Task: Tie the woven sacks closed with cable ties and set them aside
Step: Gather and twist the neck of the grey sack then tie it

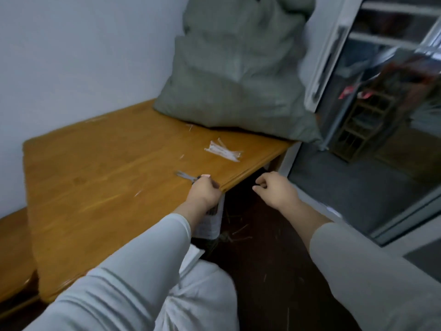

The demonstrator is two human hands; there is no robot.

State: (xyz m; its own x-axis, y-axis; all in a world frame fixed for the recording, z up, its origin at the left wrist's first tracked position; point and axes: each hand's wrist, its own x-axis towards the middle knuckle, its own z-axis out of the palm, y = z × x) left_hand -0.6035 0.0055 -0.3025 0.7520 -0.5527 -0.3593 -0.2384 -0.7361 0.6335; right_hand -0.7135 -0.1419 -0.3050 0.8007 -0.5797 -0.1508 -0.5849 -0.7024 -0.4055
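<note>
We are stretching both hands forward, backs up. Our left hand [205, 190] is gripping scissors [187, 176], fingers curled round the handles and blades pointing away from us. Our right hand [274, 188] is hovering apart from it, fingers loosely curled, holding nothing.

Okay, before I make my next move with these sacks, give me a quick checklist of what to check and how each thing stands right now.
1. Cable ties within reach: ok, a loose pile lies on the table ahead of the right hand.
2. Right hand free: ok, loosely curled, apparently empty.
3. Left hand free: not ok, it holds the scissors at the table edge.
4. Green sack set aside: ok, it stands at the table's far end.
5. Green sack tied: cannot tell, its top is cut off.
6. White printed sack ready: cannot tell, mostly hidden below the table edge.
</note>
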